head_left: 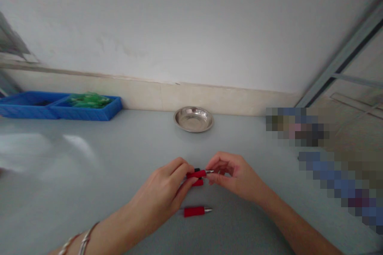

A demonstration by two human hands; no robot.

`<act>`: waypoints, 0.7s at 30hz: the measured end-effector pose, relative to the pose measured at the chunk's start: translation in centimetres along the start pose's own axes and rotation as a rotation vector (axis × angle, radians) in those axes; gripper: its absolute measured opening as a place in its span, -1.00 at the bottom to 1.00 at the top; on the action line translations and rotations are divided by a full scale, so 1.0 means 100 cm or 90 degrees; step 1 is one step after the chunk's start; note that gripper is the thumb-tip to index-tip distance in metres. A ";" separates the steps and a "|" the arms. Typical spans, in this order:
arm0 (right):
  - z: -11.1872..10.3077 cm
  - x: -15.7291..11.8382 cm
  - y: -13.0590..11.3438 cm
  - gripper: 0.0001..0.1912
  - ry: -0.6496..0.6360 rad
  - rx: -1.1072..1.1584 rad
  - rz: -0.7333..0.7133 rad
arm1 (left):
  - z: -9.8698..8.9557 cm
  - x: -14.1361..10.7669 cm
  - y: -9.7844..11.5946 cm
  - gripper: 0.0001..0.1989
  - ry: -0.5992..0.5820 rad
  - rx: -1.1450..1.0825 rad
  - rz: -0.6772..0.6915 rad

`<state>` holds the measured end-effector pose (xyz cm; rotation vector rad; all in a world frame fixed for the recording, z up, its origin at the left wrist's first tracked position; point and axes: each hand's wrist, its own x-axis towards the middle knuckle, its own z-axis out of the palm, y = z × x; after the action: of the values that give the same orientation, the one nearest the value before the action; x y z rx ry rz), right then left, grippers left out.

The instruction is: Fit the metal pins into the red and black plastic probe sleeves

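Observation:
My left hand pinches a red pen with a silver tip between thumb and fingers, its tip pointing right. My right hand has its thumb and forefinger closed around the silver tip end of that same pen. Just below the held pen shows another red pen part, partly hidden by my left thumb. A small black piece peeks out behind the held pen. Nearer to me, a second red pen with a silver tip lies on the grey table, its left end partly covered by my left hand.
A round metal dish stands at the back of the table near the wall. At the back left are blue bins, one holding green plastic-looking pieces. Blurred-out blocks cover the right side.

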<state>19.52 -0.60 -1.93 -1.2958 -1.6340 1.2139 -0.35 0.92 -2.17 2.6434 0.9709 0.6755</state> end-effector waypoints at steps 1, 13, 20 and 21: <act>0.000 0.000 0.000 -0.89 0.000 -0.004 -0.001 | 0.000 0.000 0.000 -0.86 0.000 0.001 0.000; 0.002 0.000 -0.002 -0.87 -0.001 -0.088 -0.003 | 0.001 -0.001 0.000 -0.85 0.007 0.008 -0.008; 0.000 0.000 -0.003 -0.72 -0.012 -0.211 -0.054 | 0.002 0.001 0.000 -0.84 0.012 0.012 -0.004; 0.000 0.000 -0.003 -0.70 -0.016 -0.222 -0.060 | 0.002 0.001 0.000 -0.84 0.012 0.011 -0.004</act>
<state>19.42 -0.67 -1.68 -1.3955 -1.9644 0.9191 -0.21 0.95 -2.30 2.6529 0.9943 0.6949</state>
